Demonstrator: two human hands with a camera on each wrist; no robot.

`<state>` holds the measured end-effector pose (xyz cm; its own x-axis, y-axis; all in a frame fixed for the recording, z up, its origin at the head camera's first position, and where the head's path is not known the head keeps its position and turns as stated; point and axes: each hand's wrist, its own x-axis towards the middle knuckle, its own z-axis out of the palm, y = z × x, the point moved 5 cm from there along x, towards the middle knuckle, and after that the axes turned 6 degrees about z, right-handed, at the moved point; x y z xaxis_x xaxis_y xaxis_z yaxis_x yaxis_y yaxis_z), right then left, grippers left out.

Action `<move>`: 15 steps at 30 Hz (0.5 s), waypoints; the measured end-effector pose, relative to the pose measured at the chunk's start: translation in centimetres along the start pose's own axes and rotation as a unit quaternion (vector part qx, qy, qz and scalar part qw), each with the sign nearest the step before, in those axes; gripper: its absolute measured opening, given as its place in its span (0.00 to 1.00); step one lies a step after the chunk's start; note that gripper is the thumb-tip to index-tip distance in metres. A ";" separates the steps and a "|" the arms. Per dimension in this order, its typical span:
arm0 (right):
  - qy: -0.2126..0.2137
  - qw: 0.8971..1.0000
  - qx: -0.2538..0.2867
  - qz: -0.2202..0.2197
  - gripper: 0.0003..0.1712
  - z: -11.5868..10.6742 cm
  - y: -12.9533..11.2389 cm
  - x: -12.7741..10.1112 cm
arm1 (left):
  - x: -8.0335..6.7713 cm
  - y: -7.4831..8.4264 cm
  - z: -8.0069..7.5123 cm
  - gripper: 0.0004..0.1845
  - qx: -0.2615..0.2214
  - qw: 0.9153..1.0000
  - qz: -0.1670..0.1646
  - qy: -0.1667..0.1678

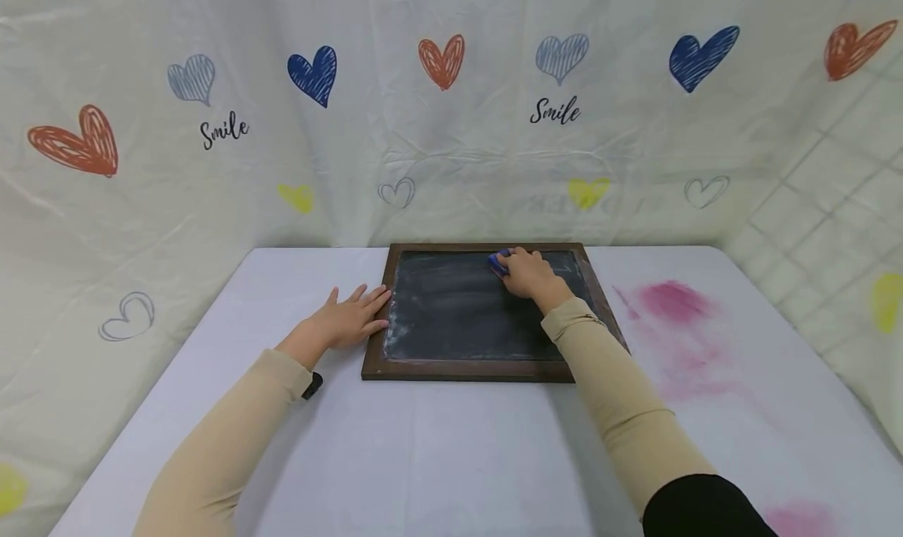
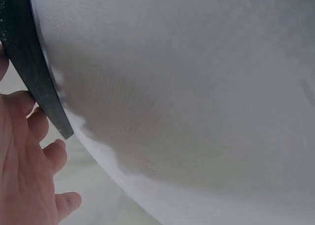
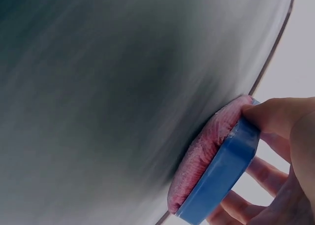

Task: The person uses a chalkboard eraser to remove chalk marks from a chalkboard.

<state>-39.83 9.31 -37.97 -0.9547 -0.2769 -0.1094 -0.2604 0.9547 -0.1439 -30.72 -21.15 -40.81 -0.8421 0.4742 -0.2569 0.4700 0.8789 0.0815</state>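
Observation:
A chalkboard in a brown wooden frame lies flat on the white table, its dark surface streaked with pale chalk smears. My right hand grips a blue chalkboard eraser near the board's far edge. In the right wrist view the pink fabric pad of the eraser meets the board, with thumb and fingers around its blue back. My left hand is spread, its fingertips resting on the left side of the frame.
The white table has pink smudges to the right of the board. Behind it hangs a pale curtain printed with hearts and the word Smile. A dark band sits at the left wrist.

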 end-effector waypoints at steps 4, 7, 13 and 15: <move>0.006 1.000 0.011 0.000 0.32 -0.4 2.4 -0.8 | 0.0 -0.1 0.2 0.37 -0.001 1.000 0.004 0.007; 0.008 1.000 0.007 0.005 0.32 -0.8 4.5 -1.4 | 0.1 -0.3 0.4 0.38 0.002 1.000 0.005 0.008; 0.015 1.000 0.000 0.019 0.32 -1.4 7.3 -2.0 | 0.3 -0.6 0.7 0.38 0.006 1.000 0.003 0.004; 0.014 1.000 0.002 0.026 0.32 -1.4 7.4 -1.9 | 0.4 -0.7 0.7 0.38 0.009 1.000 0.003 0.002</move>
<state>-40.11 17.05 -37.47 -0.9706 -0.2234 -0.0891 -0.2095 0.9673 -0.1432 -31.21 -21.61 -41.68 -0.8401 0.4796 -0.2534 0.4794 0.8750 0.0666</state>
